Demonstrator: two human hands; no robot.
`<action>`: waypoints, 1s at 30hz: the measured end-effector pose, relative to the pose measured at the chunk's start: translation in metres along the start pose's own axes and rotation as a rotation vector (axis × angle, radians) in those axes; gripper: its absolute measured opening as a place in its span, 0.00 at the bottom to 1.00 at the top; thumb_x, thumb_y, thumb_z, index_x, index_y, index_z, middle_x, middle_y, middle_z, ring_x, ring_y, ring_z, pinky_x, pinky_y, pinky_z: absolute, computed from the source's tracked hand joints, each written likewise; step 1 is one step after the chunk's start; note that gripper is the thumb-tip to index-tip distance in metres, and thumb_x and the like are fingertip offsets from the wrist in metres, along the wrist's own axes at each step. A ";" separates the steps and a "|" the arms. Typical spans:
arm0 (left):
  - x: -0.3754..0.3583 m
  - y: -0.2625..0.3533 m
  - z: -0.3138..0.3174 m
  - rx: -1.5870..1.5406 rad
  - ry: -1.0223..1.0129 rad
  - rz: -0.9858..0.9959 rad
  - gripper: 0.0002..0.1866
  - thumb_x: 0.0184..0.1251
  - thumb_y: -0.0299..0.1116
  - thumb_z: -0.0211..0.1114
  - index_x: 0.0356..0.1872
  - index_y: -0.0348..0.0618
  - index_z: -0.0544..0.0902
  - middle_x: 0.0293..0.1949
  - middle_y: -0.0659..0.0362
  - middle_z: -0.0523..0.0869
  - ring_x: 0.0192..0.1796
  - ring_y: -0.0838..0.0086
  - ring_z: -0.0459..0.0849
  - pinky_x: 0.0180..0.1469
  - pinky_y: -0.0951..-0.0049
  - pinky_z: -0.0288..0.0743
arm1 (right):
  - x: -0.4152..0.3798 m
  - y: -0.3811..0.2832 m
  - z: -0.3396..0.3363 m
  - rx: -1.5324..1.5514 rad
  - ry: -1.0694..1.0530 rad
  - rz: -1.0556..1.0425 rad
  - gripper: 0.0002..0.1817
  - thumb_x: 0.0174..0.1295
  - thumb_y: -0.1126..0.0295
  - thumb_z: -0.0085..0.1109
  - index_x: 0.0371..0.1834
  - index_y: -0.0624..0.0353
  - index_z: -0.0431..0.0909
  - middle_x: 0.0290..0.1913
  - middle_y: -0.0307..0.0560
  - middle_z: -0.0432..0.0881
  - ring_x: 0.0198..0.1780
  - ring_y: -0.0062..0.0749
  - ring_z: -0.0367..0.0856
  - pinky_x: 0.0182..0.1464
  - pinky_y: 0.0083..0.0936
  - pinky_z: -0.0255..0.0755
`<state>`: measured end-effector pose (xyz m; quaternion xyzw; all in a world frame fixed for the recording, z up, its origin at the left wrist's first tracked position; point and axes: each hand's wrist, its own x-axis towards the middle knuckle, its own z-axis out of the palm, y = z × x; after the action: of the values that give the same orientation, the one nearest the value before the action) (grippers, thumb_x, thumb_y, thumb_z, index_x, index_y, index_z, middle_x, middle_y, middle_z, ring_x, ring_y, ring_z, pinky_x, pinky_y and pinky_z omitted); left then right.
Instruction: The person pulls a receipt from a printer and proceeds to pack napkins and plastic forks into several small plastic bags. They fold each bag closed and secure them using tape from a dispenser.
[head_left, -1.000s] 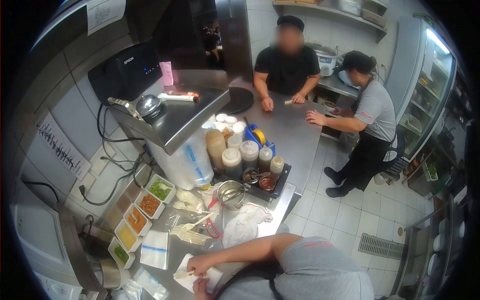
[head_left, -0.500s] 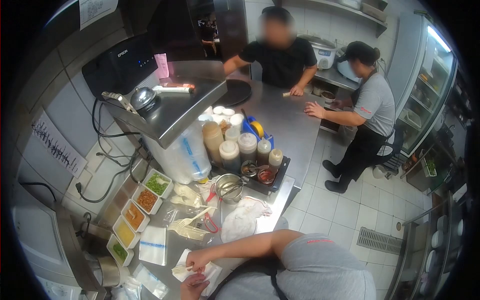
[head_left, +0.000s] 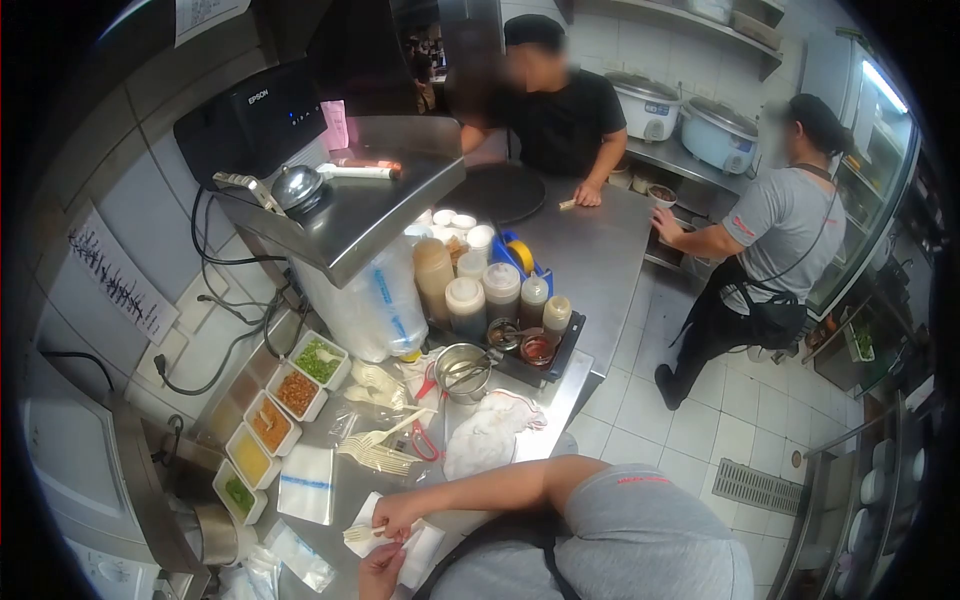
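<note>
Near the bottom of the view, my right hand is closed on a pale fork above a white napkin on the steel counter. My left hand lies just below it, fingers pinched at the napkin's edge; what exactly they hold is too small to tell. More pale forks lie in clear plastic above my hands. Left of them sits a stack of white sheets with a blue stripe.
Food tubs line the left side. A metal pot, red scissors, cloth and sauce bottles stand beyond. One person leans on the far counter; another stands right.
The person at the right has stepped and turned toward the counter's far side. The person behind the counter has turned their head. My hands have barely moved, still at the fork and napkin.
</note>
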<state>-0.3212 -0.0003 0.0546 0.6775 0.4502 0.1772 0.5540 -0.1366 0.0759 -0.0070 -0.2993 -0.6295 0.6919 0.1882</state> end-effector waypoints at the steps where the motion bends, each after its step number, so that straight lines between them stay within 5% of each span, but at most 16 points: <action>1: -0.001 0.001 0.000 0.067 0.013 0.012 0.13 0.64 0.32 0.63 0.45 0.35 0.82 0.45 0.54 0.84 0.48 0.71 0.80 0.51 0.74 0.72 | -0.001 -0.002 0.000 -0.007 -0.002 0.009 0.13 0.51 0.77 0.54 0.41 0.68 0.78 0.26 0.47 0.81 0.28 0.26 0.83 0.27 0.23 0.79; 18: -0.003 0.002 -0.001 0.134 0.067 0.079 0.14 0.66 0.35 0.57 0.43 0.33 0.82 0.44 0.52 0.84 0.48 0.69 0.80 0.51 0.72 0.71 | -0.006 -0.007 0.002 -0.015 0.044 -0.002 0.11 0.46 0.78 0.55 0.34 0.70 0.79 0.26 0.51 0.82 0.28 0.29 0.84 0.29 0.24 0.78; 21: -0.001 -0.010 -0.003 0.134 0.002 0.092 0.16 0.69 0.36 0.55 0.51 0.37 0.78 0.45 0.52 0.84 0.51 0.69 0.79 0.54 0.70 0.70 | -0.008 -0.008 0.002 -0.006 0.048 -0.004 0.11 0.47 0.79 0.55 0.34 0.69 0.79 0.26 0.51 0.82 0.28 0.30 0.84 0.29 0.24 0.78; 23: 0.001 -0.014 -0.001 0.088 0.056 0.012 0.13 0.62 0.27 0.58 0.45 0.29 0.79 0.43 0.53 0.83 0.47 0.70 0.80 0.53 0.73 0.71 | -0.006 -0.007 0.003 0.004 0.046 -0.001 0.10 0.47 0.79 0.54 0.34 0.69 0.79 0.26 0.51 0.82 0.28 0.30 0.84 0.29 0.24 0.78; 26: 0.000 -0.009 0.004 0.044 0.128 0.033 0.09 0.62 0.26 0.59 0.38 0.30 0.83 0.40 0.55 0.85 0.44 0.73 0.80 0.50 0.76 0.71 | -0.002 -0.002 0.002 -0.006 0.027 0.002 0.10 0.48 0.79 0.54 0.34 0.69 0.79 0.26 0.51 0.82 0.27 0.29 0.84 0.28 0.24 0.79; 30: 0.000 -0.032 0.008 0.028 0.162 0.064 0.13 0.55 0.26 0.64 0.42 0.35 0.82 0.40 0.51 0.84 0.41 0.68 0.83 0.47 0.72 0.75 | -0.002 0.002 0.000 -0.024 0.026 -0.018 0.09 0.48 0.78 0.54 0.33 0.67 0.79 0.24 0.49 0.81 0.26 0.28 0.84 0.27 0.23 0.79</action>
<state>-0.3287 -0.0053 0.0227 0.6826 0.4741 0.2429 0.5003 -0.1350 0.0739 -0.0081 -0.3046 -0.6381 0.6785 0.1990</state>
